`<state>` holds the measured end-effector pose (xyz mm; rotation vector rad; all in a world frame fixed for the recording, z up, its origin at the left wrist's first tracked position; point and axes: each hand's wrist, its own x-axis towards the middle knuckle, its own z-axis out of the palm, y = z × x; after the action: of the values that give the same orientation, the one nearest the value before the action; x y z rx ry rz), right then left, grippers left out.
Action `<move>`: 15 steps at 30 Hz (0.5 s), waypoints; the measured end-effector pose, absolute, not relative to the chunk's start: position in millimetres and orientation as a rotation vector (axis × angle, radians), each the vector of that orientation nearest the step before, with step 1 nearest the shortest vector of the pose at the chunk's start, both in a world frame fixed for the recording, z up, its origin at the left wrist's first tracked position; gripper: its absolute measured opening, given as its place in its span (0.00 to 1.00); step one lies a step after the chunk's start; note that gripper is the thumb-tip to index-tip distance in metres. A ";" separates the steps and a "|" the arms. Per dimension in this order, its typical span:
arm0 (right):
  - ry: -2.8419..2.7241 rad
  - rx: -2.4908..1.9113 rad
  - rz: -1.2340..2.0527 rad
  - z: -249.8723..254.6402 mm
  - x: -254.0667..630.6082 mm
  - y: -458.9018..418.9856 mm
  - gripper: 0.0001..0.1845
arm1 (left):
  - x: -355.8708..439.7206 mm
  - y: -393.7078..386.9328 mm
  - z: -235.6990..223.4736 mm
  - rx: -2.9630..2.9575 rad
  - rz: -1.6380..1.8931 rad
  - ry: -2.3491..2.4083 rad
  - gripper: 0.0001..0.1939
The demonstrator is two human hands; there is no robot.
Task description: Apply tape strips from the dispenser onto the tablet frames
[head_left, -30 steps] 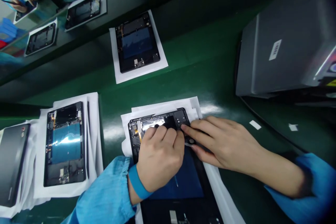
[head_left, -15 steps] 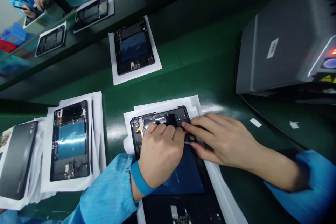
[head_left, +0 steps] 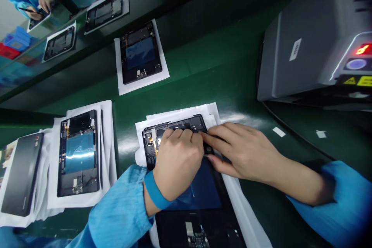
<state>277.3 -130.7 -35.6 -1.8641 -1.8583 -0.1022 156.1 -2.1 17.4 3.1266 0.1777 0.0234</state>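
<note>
An opened tablet [head_left: 200, 186] lies on white sheets in front of me, its inner parts and a blue battery area exposed. My left hand [head_left: 178, 162], with a blue band round the wrist, is closed over the upper middle of the tablet. Its fingertips are hidden beneath the knuckles, so what they grip cannot be made out. From the right, my right hand [head_left: 241, 151] reaches onto the tablet's upper right side, fingers bent and tips close to the left hand. Its index finger and thumb close toward each other; anything between them is too small to name.
More opened tablets lie on white sheets, one on the left [head_left: 80, 182] and one farther back [head_left: 142, 54]. A dark closed tablet [head_left: 21, 178] is at far left. A grey machine [head_left: 302, 62] with a cable [head_left: 299, 135] stands right. Another person's hands [head_left: 45, 2] work beyond the rail.
The view has shifted slightly. Both hands stay at the same upper part of the tablet, with the fingertips only slightly moved.
</note>
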 end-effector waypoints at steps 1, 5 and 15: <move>-1.852 -1.866 -0.101 -35.8 277.1 -130.6 0.18 | 155.3 0.1 16.3 3.119 0.032 0.168 0.08; -1.844 -1.877 -0.105 -36.3 276.2 -129.5 0.19 | 149.3 10.3 10.9 3.055 0.078 0.223 0.09; -1.888 -1.883 -0.180 -35.1 276.2 -129.9 0.18 | 138.9 8.1 17.6 2.934 0.042 0.195 0.10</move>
<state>276.2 -129.9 -35.1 -1.8832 -1.8881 -0.1803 138.9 8.1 17.6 2.9343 0.1951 0.0415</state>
